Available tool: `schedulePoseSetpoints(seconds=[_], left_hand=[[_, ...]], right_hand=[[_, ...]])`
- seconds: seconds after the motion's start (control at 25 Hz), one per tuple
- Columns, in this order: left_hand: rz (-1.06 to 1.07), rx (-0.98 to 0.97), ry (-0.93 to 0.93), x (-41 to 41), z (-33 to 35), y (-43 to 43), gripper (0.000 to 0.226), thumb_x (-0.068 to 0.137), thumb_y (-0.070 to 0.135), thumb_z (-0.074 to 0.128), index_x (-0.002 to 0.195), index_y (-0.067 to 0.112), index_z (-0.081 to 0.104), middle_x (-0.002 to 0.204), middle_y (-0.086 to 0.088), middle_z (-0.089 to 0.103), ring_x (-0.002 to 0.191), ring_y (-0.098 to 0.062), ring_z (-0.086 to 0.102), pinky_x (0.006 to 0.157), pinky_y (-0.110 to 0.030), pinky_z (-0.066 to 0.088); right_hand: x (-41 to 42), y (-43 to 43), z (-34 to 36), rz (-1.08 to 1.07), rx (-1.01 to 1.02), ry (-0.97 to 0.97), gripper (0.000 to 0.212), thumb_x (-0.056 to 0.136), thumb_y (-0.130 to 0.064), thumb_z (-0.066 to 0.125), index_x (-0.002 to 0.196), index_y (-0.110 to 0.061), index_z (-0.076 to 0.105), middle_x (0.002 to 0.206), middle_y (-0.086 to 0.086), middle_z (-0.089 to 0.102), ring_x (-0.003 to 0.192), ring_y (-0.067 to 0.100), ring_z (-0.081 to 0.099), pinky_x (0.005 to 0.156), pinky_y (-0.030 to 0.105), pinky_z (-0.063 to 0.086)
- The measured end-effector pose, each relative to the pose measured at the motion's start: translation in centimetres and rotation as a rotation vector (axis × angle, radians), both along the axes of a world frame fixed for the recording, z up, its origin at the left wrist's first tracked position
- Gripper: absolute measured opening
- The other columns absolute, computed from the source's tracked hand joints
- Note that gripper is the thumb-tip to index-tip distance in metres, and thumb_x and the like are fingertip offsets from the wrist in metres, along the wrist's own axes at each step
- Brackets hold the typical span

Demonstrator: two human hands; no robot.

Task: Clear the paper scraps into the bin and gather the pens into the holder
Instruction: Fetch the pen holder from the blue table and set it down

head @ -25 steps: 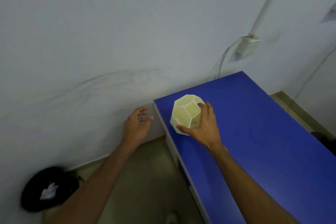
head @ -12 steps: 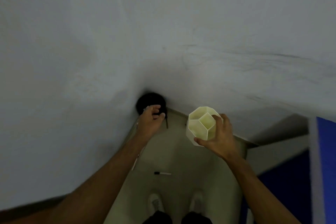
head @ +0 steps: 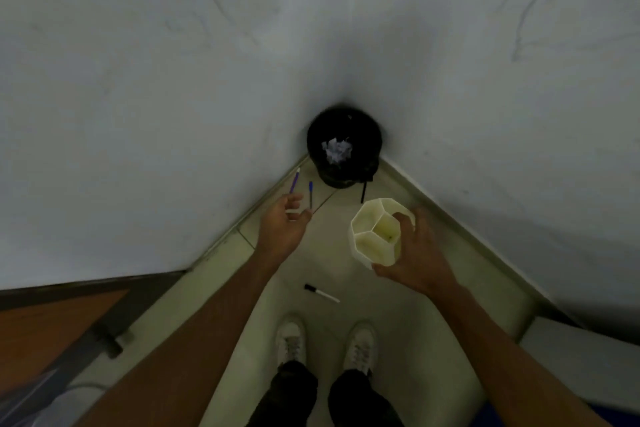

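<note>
Right grip [head: 414, 253] clasps the cream holder [head: 377, 236], mouth up; left grip [head: 285, 224] hangs wide and empty. Walls pinch the floor [head: 346, 274] into a corner around the bin [head: 344, 146], scraps [head: 336, 150] inside. Lower the holder, then take the 2 pens [head: 302, 185] by the skirting, then the marker [head: 321, 293].

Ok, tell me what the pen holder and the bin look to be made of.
Pen holder: probably matte plastic, cream and slightly translucent, with thin rigid walls forming honeycomb cells; possibly 3D-printed. Bin: black and round; a dark liner bag seems to bunch below its rim, but it is too dark to tell plastic from metal.
</note>
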State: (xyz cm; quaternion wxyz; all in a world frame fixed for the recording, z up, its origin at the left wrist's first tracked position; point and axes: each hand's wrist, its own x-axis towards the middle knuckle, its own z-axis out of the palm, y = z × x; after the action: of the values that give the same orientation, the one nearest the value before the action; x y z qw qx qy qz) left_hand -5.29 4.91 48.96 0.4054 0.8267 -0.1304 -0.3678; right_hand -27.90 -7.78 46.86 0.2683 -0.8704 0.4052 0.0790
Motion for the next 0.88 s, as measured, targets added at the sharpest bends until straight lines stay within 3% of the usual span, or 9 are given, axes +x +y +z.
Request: schedulePoseSetpoints(seconds=[0.08, 0.32, 0.56, 0.88], left_hand=[[0.001, 0.018, 0.004, 0.8, -5.6, 0.6, 0.027, 0.084, 0.024, 0.07, 0.11, 0.025, 0.063, 0.109, -0.001, 0.064, 0.082, -0.013, 0.064, 0.079, -0.04, 0.059], [-0.127, 0.022, -0.032, 3.8, -20.8, -1.4, 0.031, 0.082, 0.029, 0.07, 0.113, 0.028, 0.063, 0.109, 0.005, 0.063, 0.092, -0.016, 0.064, 0.078, -0.035, 0.056], [-0.373, 0.038, -0.18, 7.6, -33.7, -6.5, 0.034, 0.081, 0.032, 0.07, 0.113, 0.027, 0.063, 0.11, 0.004, 0.065, 0.094, -0.016, 0.064, 0.091, -0.036, 0.054], [-0.529, 0.004, -0.325, 8.0, -41.2, -8.5, 0.04, 0.084, 0.038, 0.067, 0.121, 0.025, 0.062, 0.118, 0.005, 0.065, 0.1, -0.013, 0.063, 0.088, -0.032, 0.055]], right_hand=[[1.2, -0.7, -5.7, 0.068, -0.05, 0.051, 0.112, 0.047, -0.069, 0.071, 0.138, -0.016, 0.032, 0.149, 0.021, 0.032, 0.131, 0.042, 0.039, 0.099, 0.054, 0.046], [4.8, -4.3, -21.3, 0.25, -0.073, 0.117, 0.113, 0.05, -0.067, 0.072, 0.142, -0.016, 0.03, 0.153, 0.02, 0.029, 0.136, 0.04, 0.035, 0.097, 0.057, 0.047], [6.8, -8.1, -33.7, 0.373, -0.098, 0.091, 0.113, 0.051, -0.064, 0.076, 0.143, -0.018, 0.03, 0.155, 0.016, 0.025, 0.138, 0.033, 0.032, 0.095, 0.054, 0.049], [7.5, -9.2, -40.8, 0.43, -0.137, 0.047, 0.115, 0.058, -0.066, 0.075, 0.149, -0.024, 0.018, 0.159, 0.011, 0.013, 0.143, 0.03, 0.023, 0.105, 0.047, 0.042]])
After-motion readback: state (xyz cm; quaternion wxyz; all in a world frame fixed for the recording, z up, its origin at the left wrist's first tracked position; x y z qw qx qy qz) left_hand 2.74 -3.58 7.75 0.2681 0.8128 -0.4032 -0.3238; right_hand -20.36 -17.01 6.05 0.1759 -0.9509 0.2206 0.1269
